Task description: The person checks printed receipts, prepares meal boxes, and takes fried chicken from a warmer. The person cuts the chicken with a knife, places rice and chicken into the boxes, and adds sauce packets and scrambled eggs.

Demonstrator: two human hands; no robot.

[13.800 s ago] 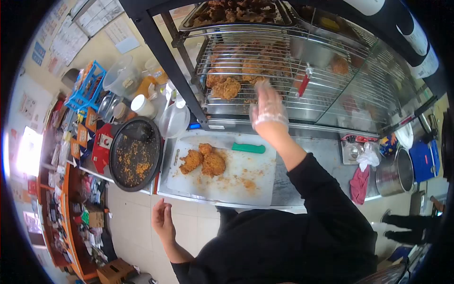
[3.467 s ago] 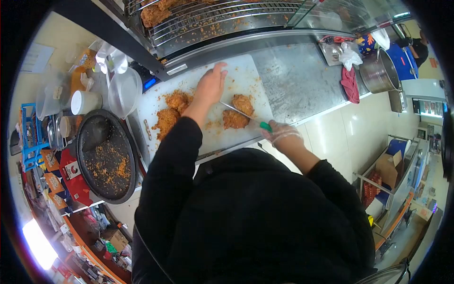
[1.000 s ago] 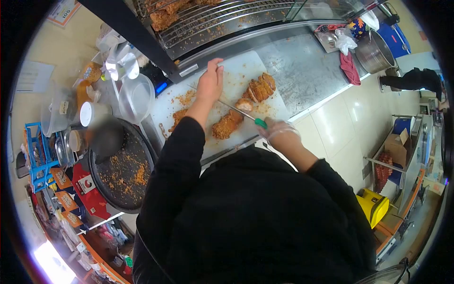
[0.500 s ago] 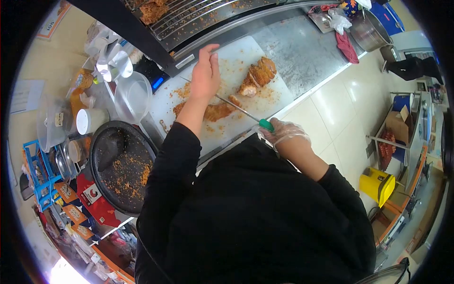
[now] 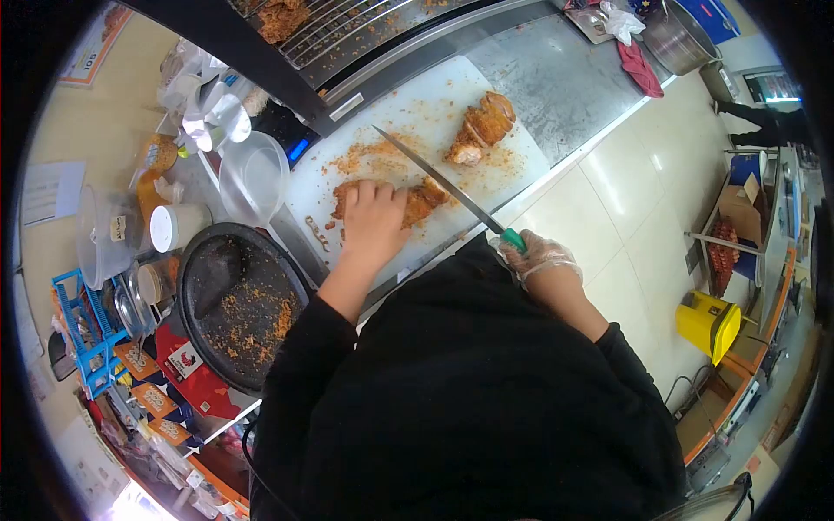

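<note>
Fried chicken (image 5: 420, 205) sits on the white cutting board (image 5: 521, 161), left hand (image 5: 372, 226) on top, fingers a bit apart, probably steadying it, while the gloved right hand (image 5: 549, 259) has its fingers clamped round the knife's (image 5: 465, 200) green handle, likely for control.

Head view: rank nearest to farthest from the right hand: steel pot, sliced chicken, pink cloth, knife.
From the right hand:
1. Knife: green handle in its grip.
2. Sliced chicken: right part of the cutting board.
3. Pink cloth: farther right, at the counter's edge.
4. Steel pot: beyond the cloth.
</note>
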